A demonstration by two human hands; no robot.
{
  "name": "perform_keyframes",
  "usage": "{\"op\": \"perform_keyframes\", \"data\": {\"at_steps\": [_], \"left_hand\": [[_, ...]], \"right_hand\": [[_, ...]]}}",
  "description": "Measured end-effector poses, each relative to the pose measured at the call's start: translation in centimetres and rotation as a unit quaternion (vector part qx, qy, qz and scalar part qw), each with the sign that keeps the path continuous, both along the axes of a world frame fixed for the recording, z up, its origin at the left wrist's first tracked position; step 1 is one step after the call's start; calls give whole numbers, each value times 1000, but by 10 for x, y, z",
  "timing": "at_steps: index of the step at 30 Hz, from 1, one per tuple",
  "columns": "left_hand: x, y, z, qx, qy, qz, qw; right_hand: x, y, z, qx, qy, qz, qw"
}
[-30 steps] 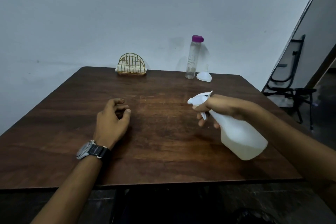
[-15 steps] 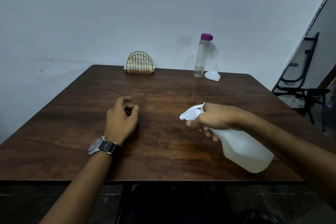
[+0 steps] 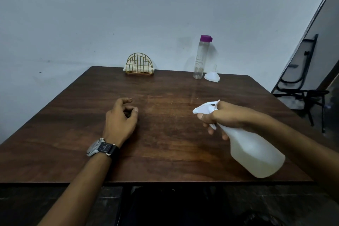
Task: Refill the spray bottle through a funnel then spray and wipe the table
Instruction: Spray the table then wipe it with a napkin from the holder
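Note:
My right hand (image 3: 222, 116) grips the neck of a white spray bottle (image 3: 255, 152), fingers curled over the trigger. The bottle is tilted above the dark wooden table (image 3: 165, 143), its nozzle pointing left toward the table's middle; pale liquid shows in its lower part. My left hand (image 3: 121, 119), with a wristwatch, rests on the table left of centre, fingers loosely curled around nothing. A clear bottle with a purple cap (image 3: 200, 57) stands at the far edge, and a white funnel (image 3: 212, 76) lies beside it on its right.
A gold wire napkin holder (image 3: 139, 64) with white napkins sits at the table's far edge by the wall. A black metal chair (image 3: 302, 86) stands to the right of the table.
My right hand with the spray bottle dropped lower and moved slightly left over the table, with the view shifting as well. The left hand stayed resting in place.

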State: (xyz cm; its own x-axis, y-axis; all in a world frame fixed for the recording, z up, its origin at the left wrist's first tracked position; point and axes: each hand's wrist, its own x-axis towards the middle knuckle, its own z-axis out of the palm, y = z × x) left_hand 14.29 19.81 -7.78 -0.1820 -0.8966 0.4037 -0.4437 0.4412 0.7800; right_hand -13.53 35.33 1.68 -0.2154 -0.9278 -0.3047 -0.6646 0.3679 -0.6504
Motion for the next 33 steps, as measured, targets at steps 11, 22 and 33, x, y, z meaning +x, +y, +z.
{"op": "perform_keyframes", "data": {"at_steps": [11, 22, 33], "left_hand": [[0, 2, 2, -3, -6, -4, 1000], [0, 0, 0, 2, -3, 4, 1000], [0, 5, 4, 7, 7, 7, 1000]], "right_hand": [[-41, 13, 1, -40, 1, -163, 986], [-44, 8, 1, -15, -6, -156, 988], [-19, 1, 5, 5, 25, -100, 995]]}}
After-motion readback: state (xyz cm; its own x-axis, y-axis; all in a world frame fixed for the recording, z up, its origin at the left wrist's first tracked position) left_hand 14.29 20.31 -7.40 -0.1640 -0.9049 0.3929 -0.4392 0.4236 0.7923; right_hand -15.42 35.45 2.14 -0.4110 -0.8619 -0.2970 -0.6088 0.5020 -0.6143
